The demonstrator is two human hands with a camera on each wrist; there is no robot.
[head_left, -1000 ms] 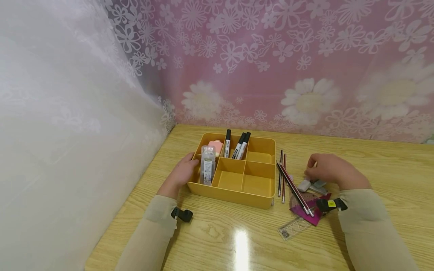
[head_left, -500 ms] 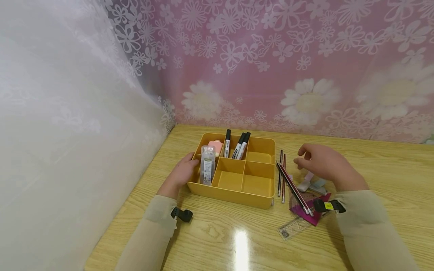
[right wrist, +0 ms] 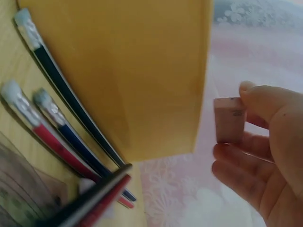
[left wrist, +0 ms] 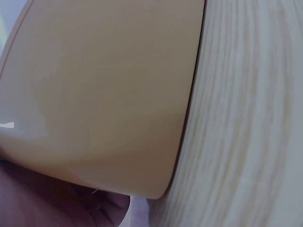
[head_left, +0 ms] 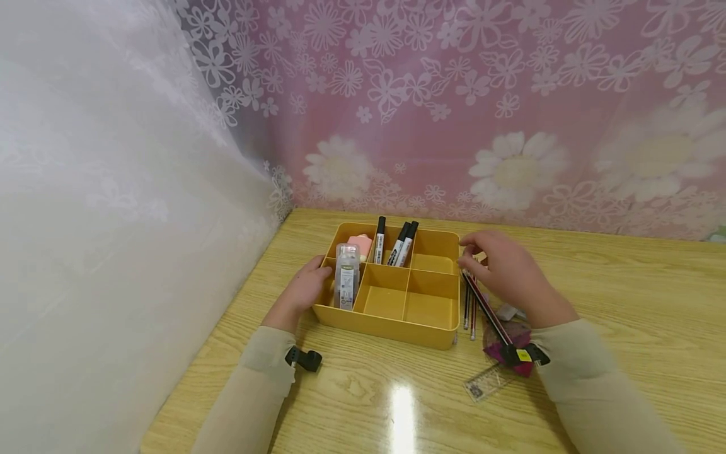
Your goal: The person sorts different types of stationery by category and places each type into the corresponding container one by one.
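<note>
Pinching a small pinkish block (right wrist: 229, 120) between thumb and fingers, the right hand (head_left: 507, 274) hovers at the right rim of a yellow divided tray (head_left: 386, 326). The head view hides the block, so I cannot tell whether it is over the rim. The left hand (head_left: 303, 290) grips the tray's left side. Black-capped markers (head_left: 403, 247) lean in the back middle compartment, and a clear container (head_left: 347, 284) stands in the front left one. Pencils (right wrist: 66, 85) lie beside the tray's right wall, near a transparent ruler (head_left: 484, 383).
</note>
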